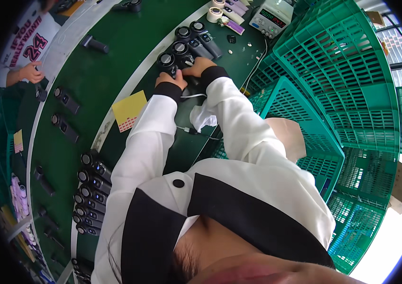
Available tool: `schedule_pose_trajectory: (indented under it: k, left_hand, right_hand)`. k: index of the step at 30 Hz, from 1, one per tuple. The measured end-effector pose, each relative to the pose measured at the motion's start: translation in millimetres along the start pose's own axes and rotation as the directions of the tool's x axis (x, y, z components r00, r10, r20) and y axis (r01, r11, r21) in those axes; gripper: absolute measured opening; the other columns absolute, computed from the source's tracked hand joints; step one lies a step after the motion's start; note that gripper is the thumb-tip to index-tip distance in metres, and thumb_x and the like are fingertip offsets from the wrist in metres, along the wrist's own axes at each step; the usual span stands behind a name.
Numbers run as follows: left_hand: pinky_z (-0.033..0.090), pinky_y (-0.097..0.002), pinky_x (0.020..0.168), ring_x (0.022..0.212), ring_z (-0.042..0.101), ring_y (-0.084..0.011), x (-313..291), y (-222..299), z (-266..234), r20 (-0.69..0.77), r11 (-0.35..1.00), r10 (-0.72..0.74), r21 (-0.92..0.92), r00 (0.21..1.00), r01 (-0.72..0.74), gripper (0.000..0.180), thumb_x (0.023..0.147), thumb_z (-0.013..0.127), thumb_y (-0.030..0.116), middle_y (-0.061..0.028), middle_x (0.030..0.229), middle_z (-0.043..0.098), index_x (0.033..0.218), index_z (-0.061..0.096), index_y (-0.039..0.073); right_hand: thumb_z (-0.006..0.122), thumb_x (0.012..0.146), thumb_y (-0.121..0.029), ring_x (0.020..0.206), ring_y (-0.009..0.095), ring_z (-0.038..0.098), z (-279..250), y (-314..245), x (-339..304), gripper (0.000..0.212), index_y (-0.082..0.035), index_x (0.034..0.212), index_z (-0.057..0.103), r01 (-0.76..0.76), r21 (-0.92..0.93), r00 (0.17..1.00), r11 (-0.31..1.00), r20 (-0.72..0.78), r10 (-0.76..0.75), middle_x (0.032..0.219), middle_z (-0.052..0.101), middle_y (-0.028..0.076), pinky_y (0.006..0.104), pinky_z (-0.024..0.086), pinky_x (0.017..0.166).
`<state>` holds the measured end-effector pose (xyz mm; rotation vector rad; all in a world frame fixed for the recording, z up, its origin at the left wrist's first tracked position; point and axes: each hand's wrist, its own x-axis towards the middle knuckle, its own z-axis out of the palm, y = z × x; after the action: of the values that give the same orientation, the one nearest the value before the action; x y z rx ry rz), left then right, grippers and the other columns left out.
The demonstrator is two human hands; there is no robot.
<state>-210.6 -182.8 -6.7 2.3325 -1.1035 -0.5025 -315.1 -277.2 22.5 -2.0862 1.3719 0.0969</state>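
Note:
My left hand (172,79) is closed round the lower part of a dark grey handheld device with a round, silver-ringed head (166,59); its exact kind is unclear. Close beside it, my right hand (200,67) has its fingers curled at the body of a neighbouring device of the same sort (180,48). What those fingers hold is partly hidden. More such devices (205,41) lie just beyond, heads toward the belt. A white cable (193,96) runs below my wrists, near a crumpled white cloth or bag (203,117).
A green belt (80,61) carries spaced dark devices on my left. A row of them (89,203) lies along its near edge, below a yellow sheet (130,109). A power supply (272,19) stands far right; green crates (329,71) crowd the right. Across the belt is another person's hand (31,72).

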Motion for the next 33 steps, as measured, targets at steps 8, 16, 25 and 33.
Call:
schedule_pose_trajectory:
  k: [8, 16, 25, 33]
  left_hand:
    - [0.045, -0.0323, 0.079, 0.084, 0.057, -0.0265, 3.4, -10.6, -10.0, 0.278, 0.844, -0.1, -0.485, 0.955, 0.229, 0.061, 0.061, 0.071, 0.033, -0.0196, 0.093, 0.056, 0.098, 0.046, -0.008]
    - [0.048, -0.0329, 0.062, 0.071, 0.056, -0.0223, -130.1, -60.3, -186.0, 0.176, 0.207, 0.347, -0.972, 0.921, 0.108, 0.031, 0.079, 0.044, 0.005, -0.0157, 0.096, 0.051, 0.107, 0.034, -0.003]
    - [0.046, -0.0337, 0.063, 0.073, 0.053, -0.0217, -264.6, -111.9, -249.5, -0.172, 0.211, 0.111, -0.958, 0.979, -0.193, 0.043, 0.073, 0.035, -0.001, -0.0162, 0.103, 0.045, 0.114, 0.026, 0.002]
    - [0.046, -0.0356, 0.067, 0.079, 0.052, -0.0239, -329.7, -133.5, -263.8, -0.346, 0.204, -0.053, -0.922, 0.937, -0.329, 0.055, 0.065, 0.033, -0.008, -0.0173, 0.106, 0.045, 0.119, 0.024, 0.003]
  right_hand:
    - [0.068, 0.056, -0.037, 0.078, 0.025, 0.058, 14.0, 17.1, 15.1, 0.052, 0.001, 0.091, 0.06, 0.079, 0.412, 0.997, 0.908, -0.018, -0.079, 0.087, 0.061, 0.016, 0.0307, 0.043, 0.071]
    - [0.065, 0.07, -0.029, 0.067, 0.015, 0.054, -48.9, -80.0, -148.4, 0.042, 0.0, 0.096, 0.05, 0.256, 0.902, 0.815, 0.349, -0.008, -0.579, 0.073, 0.058, 0.01, 0.0243, 0.042, 0.061]
    - [0.053, 0.081, -0.03, 0.069, 0.015, 0.056, 25.9, -151.0, -235.3, 0.036, 0.0, 0.101, 0.047, -0.055, 0.961, 0.476, 0.273, 0.265, -0.839, 0.077, 0.059, 0.01, 0.0248, 0.043, 0.061]
    - [0.048, 0.083, -0.012, 0.079, 0.014, 0.053, 71.6, -207.1, -278.0, 0.027, 0.001, 0.107, 0.046, 0.083, 0.926, 0.315, 0.367, 0.325, -0.892, 0.088, 0.056, 0.007, 0.0264, 0.041, 0.073]
